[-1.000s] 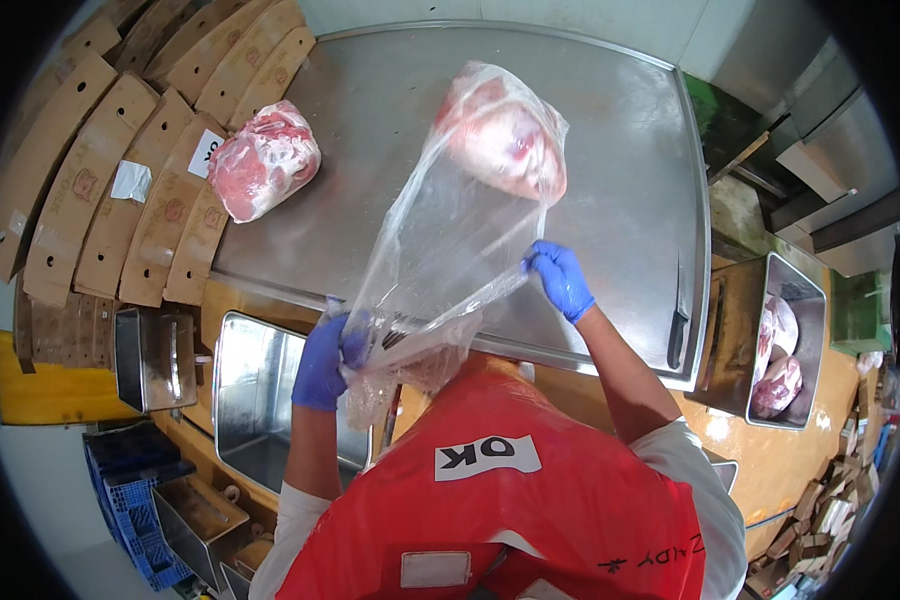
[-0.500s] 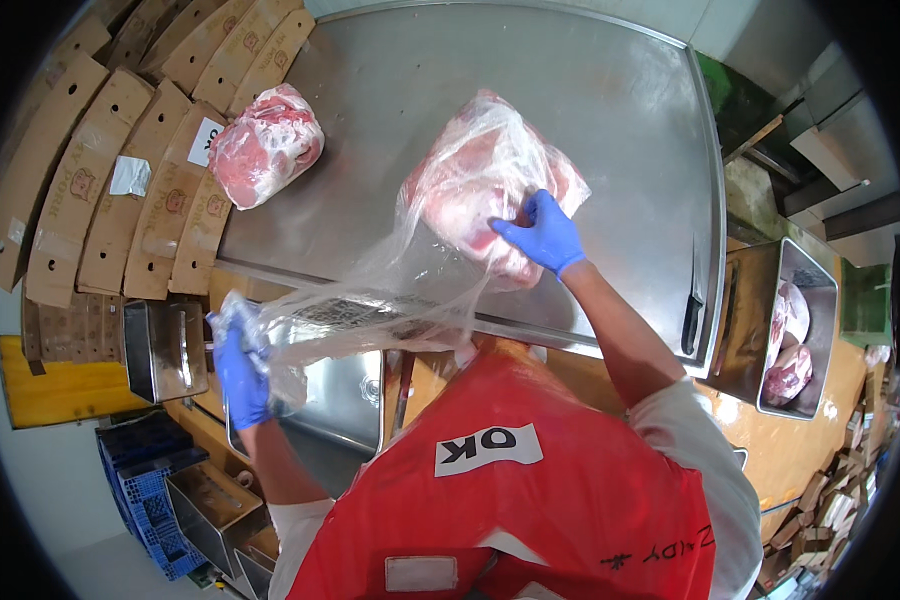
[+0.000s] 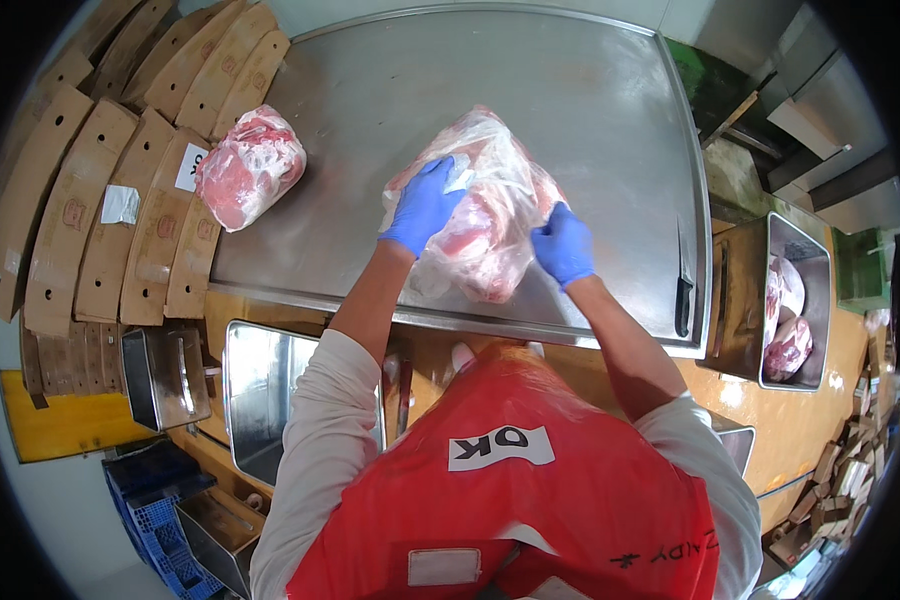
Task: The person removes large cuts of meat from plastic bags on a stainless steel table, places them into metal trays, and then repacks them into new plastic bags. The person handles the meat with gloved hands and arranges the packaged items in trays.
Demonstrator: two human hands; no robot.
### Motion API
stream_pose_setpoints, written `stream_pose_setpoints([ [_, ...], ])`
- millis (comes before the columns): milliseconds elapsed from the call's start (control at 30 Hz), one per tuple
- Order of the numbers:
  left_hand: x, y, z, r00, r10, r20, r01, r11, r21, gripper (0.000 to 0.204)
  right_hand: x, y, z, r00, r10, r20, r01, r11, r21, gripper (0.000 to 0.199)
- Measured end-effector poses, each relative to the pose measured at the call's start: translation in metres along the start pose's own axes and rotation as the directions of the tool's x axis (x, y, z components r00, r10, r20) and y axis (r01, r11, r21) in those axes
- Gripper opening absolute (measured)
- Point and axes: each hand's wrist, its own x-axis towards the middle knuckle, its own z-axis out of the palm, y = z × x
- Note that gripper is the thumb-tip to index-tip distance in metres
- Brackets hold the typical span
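On the left flank of the large cut of meat (image 3: 487,235), the blue-gloved left hand (image 3: 425,207) lies with fingers together, a whitish fold of clear film (image 3: 458,177) showing at the fingertips; whether they pinch it or merely press it cannot be told. At the opposite flank, the right hand (image 3: 564,246) is set with fingers curled inward; its closure on film or meat cannot be confirmed. The cut rests on the near half of the steel table (image 3: 610,90), film clinging over much of its surface. Its long axis, only slightly the greater, runs near to far, the narrower end pointing to the far edge. Step in hand, as judged: handling the film around the cut. The next move appears to call for a sure hold on the film, with the cut kept steady. Outward, a second cut (image 3: 252,168) sits just beside cardboard boxes (image 3: 95,215) at left; a dark-handled knife (image 3: 683,305) lies along the right edge; beyond it, a metal tub (image 3: 813,270) contains further meat (image 3: 790,347).
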Motion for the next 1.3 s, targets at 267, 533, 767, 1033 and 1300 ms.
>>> stream_pose_setpoints([
  [267, 0.016, 0.038, 0.016, 0.944, 0.329, -0.017, -0.274, 0.815, 0.510, 0.048, -0.008, 0.027, -0.009, 0.927, 0.235, 0.292, -0.341, 0.205, 0.917, 0.009],
  [533, 0.039, -0.008, 0.033, 0.998, -0.057, 0.013, 0.045, 0.892, 0.449, 0.033, 0.005, 0.017, 0.003, 0.765, 0.397, 0.508, -0.516, -0.097, 0.851, 0.019],
  [767, 0.013, -0.112, 0.002, 0.829, -0.425, -0.364, 0.461, 0.887, 0.013, 0.033, -0.051, 0.178, -0.002, 0.566, 0.637, 0.523, -0.497, -0.243, 0.833, 0.026],
  [1033, -0.138, -0.286, -0.103, 0.604, -0.628, -0.491, 0.787, 0.568, 0.241, 0.037, -0.047, 0.232, 0.016, 0.734, 0.549, 0.400, -0.525, 0.085, 0.847, 0.023],
  [1300, -0.199, -0.069, -0.003, 0.605, -0.462, 0.649, 0.772, 0.138, -0.621, 0.028, -0.049, 0.118, 0.011, 0.666, 0.260, 0.699, -0.694, -0.128, 0.709, 0.054],
])
